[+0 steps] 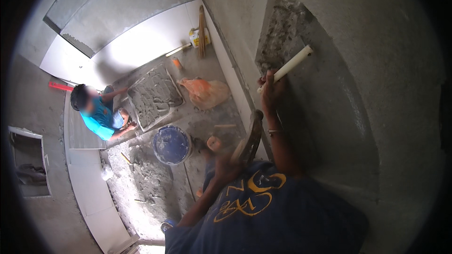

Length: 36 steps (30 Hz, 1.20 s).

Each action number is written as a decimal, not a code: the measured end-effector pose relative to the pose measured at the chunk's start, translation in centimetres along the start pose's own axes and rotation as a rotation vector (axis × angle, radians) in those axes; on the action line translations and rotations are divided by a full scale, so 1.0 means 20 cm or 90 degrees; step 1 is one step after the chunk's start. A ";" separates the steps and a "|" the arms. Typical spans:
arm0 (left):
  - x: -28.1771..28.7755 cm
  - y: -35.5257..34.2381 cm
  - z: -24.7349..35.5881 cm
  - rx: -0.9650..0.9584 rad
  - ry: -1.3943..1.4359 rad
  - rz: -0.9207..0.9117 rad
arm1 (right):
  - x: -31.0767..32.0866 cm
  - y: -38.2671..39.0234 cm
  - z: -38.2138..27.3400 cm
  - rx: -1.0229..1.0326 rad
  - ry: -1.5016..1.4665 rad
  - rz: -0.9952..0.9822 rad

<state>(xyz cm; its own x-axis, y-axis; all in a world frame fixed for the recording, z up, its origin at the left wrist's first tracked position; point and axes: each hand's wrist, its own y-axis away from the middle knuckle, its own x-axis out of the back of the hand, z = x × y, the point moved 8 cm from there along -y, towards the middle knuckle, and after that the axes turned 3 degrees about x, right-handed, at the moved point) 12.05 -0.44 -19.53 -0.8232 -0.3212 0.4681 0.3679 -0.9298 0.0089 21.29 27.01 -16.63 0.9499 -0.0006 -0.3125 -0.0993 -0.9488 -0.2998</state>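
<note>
My right hand [269, 94] is raised against the grey wall, fingers closed round a short white plastic pipe [294, 61] that slants up and right beside a rough, chipped cement patch [280, 28]. Lower down, my left hand [228, 164] grips a long, worn, slightly curved tool [252, 131], perhaps a hammer; its exact kind is unclear. A blue-lidded bucket [170, 142] stands on the floor to the left of my left hand.
A co-worker in a turquoise shirt [99, 117] crouches at the left, hands at a mortar-covered slab [153, 94]. An orange plastic bag [202, 93] lies beside it. Wooden sticks [202, 30] lean in the far corner. White tiles [136, 30] line the lower walls.
</note>
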 end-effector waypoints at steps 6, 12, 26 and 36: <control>0.02 -0.22 0.13 -0.088 0.073 -0.065 | 0.04 -0.07 0.06 0.009 0.086 0.013; 0.08 -0.45 0.29 -0.186 0.007 -0.039 | 0.10 -0.02 0.21 0.050 0.137 -0.038; -0.24 -0.66 0.77 -0.504 -0.047 0.036 | 0.58 -0.04 -0.03 0.163 0.280 -0.018; -0.22 -0.82 0.97 -0.564 -0.036 -0.073 | 0.61 -0.02 -0.13 0.229 0.428 0.015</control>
<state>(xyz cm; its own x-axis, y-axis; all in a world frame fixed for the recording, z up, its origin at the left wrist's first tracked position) 18.07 19.62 -4.68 -0.8030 -0.2299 0.5498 -0.2037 -0.7612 -0.6157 33.65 26.57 -18.06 0.9109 -0.3210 0.2591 -0.1027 -0.7848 -0.6112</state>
